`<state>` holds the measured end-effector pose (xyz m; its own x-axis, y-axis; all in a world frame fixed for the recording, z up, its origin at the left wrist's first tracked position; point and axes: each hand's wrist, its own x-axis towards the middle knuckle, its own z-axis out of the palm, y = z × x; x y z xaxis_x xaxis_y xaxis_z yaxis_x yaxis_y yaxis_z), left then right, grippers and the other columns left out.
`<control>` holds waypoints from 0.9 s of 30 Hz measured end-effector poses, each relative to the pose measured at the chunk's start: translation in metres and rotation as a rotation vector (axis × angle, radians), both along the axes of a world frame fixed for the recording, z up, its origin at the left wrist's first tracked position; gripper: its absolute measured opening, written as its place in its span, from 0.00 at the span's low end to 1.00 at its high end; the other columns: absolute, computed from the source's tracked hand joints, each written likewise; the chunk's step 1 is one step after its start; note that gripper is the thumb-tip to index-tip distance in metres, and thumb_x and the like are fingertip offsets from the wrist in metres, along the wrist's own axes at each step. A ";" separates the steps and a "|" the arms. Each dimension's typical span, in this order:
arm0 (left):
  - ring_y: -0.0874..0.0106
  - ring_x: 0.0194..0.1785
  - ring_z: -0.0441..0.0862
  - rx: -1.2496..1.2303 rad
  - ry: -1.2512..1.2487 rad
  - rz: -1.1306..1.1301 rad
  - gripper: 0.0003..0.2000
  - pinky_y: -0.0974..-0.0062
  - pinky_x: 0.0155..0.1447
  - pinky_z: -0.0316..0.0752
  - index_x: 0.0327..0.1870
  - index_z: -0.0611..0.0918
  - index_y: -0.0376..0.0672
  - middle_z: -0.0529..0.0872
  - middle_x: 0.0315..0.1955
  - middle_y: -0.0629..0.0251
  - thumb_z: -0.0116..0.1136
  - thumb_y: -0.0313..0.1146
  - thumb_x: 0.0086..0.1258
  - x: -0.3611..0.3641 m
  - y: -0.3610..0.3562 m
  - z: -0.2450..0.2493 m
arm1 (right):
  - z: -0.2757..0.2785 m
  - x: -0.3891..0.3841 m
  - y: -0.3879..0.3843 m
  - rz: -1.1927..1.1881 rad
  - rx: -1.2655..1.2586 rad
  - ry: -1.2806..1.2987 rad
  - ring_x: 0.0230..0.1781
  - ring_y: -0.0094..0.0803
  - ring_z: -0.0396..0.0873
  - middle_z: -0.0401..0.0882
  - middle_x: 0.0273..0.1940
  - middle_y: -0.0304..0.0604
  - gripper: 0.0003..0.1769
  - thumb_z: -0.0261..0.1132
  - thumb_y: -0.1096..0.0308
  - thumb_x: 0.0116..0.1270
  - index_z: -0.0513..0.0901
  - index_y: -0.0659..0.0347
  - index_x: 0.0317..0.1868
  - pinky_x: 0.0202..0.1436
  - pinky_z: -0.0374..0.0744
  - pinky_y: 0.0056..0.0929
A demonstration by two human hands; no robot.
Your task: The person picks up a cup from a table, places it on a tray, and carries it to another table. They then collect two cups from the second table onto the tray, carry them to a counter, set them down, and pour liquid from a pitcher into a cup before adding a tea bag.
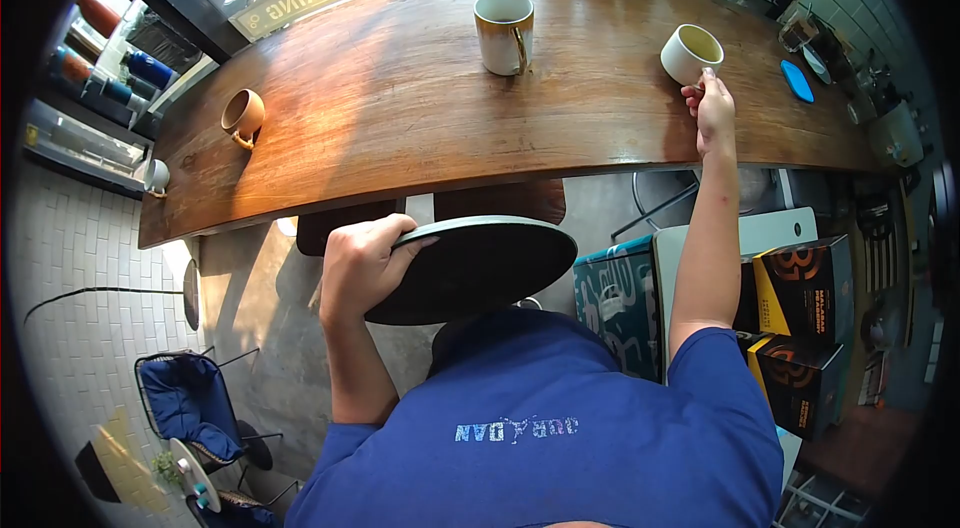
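Observation:
My left hand (367,263) grips the rim of a round black tray (480,273), which I hold tilted in front of my body, below the table's front edge. At the right part of the wooden table, my right hand (712,108) has its fingers closed on the handle side of a white cup (691,54). The cup's handle is mostly hidden by the fingers. A tall white and brown mug (504,32) stands near the back middle. Toward the left stands a brown cup (243,116), and a small white cup (156,176) is at the far left end.
A blue flat object (797,81) lies on the table (400,98) right of the white cup. Glassware (798,31) stands at the far right. Below the table are black boxes (805,293), a teal box (617,298) and, lower left, a chair with a blue cushion (190,406).

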<state>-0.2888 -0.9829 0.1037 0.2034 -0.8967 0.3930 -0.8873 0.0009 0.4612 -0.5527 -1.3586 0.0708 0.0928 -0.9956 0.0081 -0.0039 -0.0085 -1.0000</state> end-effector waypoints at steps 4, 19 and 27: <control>0.64 0.21 0.78 -0.014 -0.005 0.025 0.08 0.73 0.25 0.69 0.29 0.80 0.41 0.80 0.19 0.59 0.67 0.32 0.54 -0.005 0.000 -0.003 | -0.002 -0.003 -0.005 0.018 0.016 0.005 0.25 0.18 0.71 0.73 0.27 0.33 0.14 0.50 0.57 0.73 0.72 0.55 0.32 0.28 0.68 0.17; 0.66 0.21 0.78 0.035 0.017 0.104 0.06 0.74 0.27 0.69 0.29 0.81 0.37 0.79 0.17 0.58 0.66 0.29 0.56 -0.011 0.009 0.001 | -0.005 -0.010 -0.029 0.043 0.037 0.033 0.22 0.18 0.70 0.77 0.27 0.36 0.14 0.48 0.56 0.74 0.70 0.54 0.32 0.25 0.66 0.18; 0.65 0.19 0.76 -0.036 0.028 0.122 0.08 0.73 0.24 0.67 0.28 0.81 0.41 0.78 0.17 0.61 0.67 0.33 0.55 -0.010 0.012 -0.001 | -0.005 -0.013 -0.038 0.046 0.048 0.056 0.21 0.18 0.70 0.78 0.26 0.38 0.15 0.47 0.55 0.74 0.71 0.56 0.37 0.24 0.67 0.17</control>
<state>-0.2986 -0.9705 0.1029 0.3218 -0.8500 0.4171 -0.8684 -0.0895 0.4877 -0.5659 -1.3968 0.0659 0.1371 -0.9895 -0.0462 -0.0607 0.0382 -0.9974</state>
